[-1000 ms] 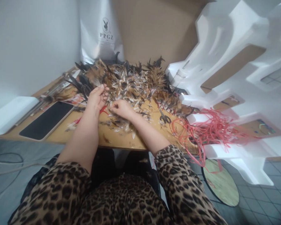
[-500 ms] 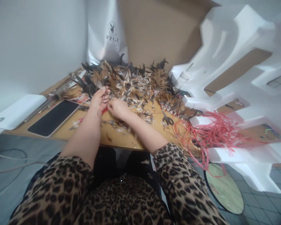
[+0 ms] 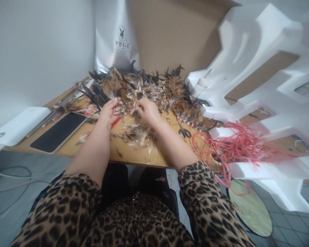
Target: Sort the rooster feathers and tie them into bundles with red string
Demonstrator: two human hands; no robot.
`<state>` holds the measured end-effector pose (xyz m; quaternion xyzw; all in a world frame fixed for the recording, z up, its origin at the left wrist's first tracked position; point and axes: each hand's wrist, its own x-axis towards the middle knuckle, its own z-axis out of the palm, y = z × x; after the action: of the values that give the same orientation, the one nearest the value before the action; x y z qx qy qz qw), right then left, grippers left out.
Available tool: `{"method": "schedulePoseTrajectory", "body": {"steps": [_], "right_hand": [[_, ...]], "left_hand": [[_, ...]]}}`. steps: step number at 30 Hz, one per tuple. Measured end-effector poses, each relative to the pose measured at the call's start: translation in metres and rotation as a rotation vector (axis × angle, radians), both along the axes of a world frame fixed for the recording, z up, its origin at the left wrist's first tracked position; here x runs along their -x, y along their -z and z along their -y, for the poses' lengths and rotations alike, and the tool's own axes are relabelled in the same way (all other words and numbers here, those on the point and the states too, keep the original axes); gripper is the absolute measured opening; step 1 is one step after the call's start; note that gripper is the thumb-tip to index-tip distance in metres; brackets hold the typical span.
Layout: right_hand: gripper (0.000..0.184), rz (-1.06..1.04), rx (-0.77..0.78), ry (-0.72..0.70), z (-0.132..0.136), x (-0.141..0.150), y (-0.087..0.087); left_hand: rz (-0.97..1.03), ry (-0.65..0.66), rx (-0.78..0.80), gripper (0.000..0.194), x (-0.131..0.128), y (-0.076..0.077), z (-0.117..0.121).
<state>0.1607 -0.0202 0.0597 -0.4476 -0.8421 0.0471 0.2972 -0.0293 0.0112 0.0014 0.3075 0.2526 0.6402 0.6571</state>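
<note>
"Start at the fingers. What do you have from over there?"

"On my distant feed, thumb and forefinger of the right hand (image 3: pixel 148 110) pinch together on one end of a red strip (image 3: pixel 115 121). The left hand (image 3: pixel 110 110) lies palm up, fingers loosely curled; I cannot tell what, if anything, they grip."

"And the strip?"

"Between the two hands, above the table (image 3: pixel 134 156), slanting from the right fingertips down to its wider part beside the left wrist."

"The step in hand?"

"Stretching the strip out between the hands, as I judge it. The next move, to my eye, calls for a firm right pinch, a quiet left palm, and the strip kept out of the loose feathers (image 3: pixel 144 87)."

"Counts, working outward?"

"Two hands, one strip in them. Feathers heaped just beyond the fingers, far too many for me to number. One pair of scissors (image 3: pixel 184 133), right of the right hand. One phone (image 3: pixel 59 132) left of the left forearm, one white box (image 3: pixel 22 125) beside it. At right, one tangle (image 3: pixel 243 145) of red strands, uncountable, against white foam (image 3: pixel 265 37); I cannot tell how many pieces. One silver bag (image 3: pixel 118 56) behind the feathers."
</note>
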Motion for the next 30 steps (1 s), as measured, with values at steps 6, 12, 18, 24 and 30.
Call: {"method": "schedulePoseTrajectory", "body": {"steps": [6, 12, 18, 24, 30], "right_hand": [[0.016, -0.354, 0.071, 0.063, -0.009, -0.037, 0.01], [0.018, -0.459, 0.077, 0.089, -0.009, -0.036, 0.025], [0.016, -0.451, 0.037, 0.116, -0.009, -0.037, 0.024], [0.019, -0.458, 0.106, 0.131, -0.008, -0.04, 0.028], [0.016, -0.386, 0.012, 0.096, -0.009, -0.044, 0.027]], "left_hand": [[-0.023, 0.012, -0.04, 0.009, -0.01, -0.018, 0.006], [-0.129, 0.235, 0.043, 0.005, -0.042, -0.02, 0.014], [-0.15, 0.358, 0.13, 0.009, -0.055, -0.015, 0.016], [-0.08, 0.312, 0.166, 0.014, -0.049, -0.013, 0.012], [-0.209, 0.237, 0.153, 0.005, -0.053, -0.013, 0.013]]}}
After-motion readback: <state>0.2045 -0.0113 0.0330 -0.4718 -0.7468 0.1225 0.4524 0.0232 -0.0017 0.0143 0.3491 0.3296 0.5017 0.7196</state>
